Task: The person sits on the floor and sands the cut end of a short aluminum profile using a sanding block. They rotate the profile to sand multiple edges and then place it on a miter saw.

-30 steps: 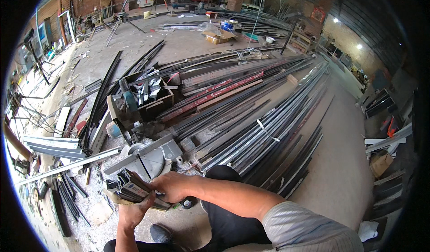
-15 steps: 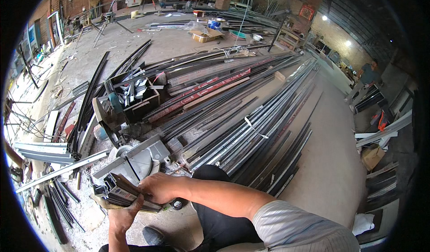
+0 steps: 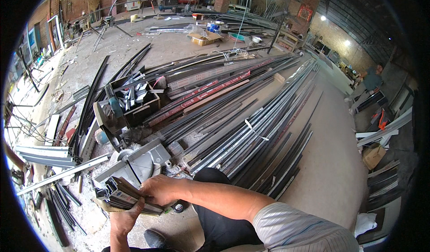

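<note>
A bundle of short cut metal profiles (image 3: 126, 196), dark with a pale printed side, lies across my hands at the lower left. My left hand (image 3: 126, 218) grips its near side from below, thumb up along the profiles. Curled against the top and right part of the bundle is my right hand (image 3: 160, 190); its fingertips are partly hidden. Just beyond the bundle stands a cut-off saw with a round grey table (image 3: 142, 166) and a straight fence. The saw's raised blade guard (image 3: 104, 121) is tilted back behind it.
Long metal profiles (image 3: 242, 133) spread over the floor ahead and to the right. A dark bin of offcuts (image 3: 145, 104) sits behind the saw. Farther off are a cardboard box (image 3: 204, 39) and, at the right, another person (image 3: 371, 81). A dark round object (image 3: 179, 206) lies near my knee.
The view has shifted slightly. Both hands stay on the bundle in nearly the same place, and the person at the right has moved a little.
</note>
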### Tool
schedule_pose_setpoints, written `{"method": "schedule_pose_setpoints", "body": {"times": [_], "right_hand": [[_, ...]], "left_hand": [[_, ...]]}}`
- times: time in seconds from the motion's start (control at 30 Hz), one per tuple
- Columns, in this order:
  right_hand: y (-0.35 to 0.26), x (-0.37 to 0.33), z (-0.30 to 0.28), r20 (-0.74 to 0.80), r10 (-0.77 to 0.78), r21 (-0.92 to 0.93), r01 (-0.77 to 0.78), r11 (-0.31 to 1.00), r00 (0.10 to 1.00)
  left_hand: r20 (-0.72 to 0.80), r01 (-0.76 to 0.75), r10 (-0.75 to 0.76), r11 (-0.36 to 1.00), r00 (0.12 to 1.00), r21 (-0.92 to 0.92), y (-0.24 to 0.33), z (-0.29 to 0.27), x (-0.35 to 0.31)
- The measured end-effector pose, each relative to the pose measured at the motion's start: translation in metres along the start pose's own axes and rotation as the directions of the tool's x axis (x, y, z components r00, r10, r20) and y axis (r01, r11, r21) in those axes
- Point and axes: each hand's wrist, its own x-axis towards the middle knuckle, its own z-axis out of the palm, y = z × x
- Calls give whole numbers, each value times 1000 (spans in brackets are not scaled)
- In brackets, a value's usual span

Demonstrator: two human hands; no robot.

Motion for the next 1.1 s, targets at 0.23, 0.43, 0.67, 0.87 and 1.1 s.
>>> {"method": "schedule_pose_setpoints", "body": {"times": [0.23,0.43,0.67,0.87,1.1], "right_hand": [[4,-3,1,-69,35,-20,-36,999,997],[-6,-4,-11,-82,62,-29,-65,997,995],[-1,-4,-7,-3,87,-18,-87,996,996],[-8,-11,-19,-88,-21,40,25,999,996],[-11,-10,-28,-119,-68,99,80,992,991]], "left_hand": [[16,-9,9,998,1000,56,8,5,-1],[10,2,-2,1000,1000,16,20,3,-6],[58,30,-37,992,998,122,10,-3,0],[43,0,0,1000,999,-17,25,0,-5],[51,17,-14,997,999,-72,30,2,-2]]}}
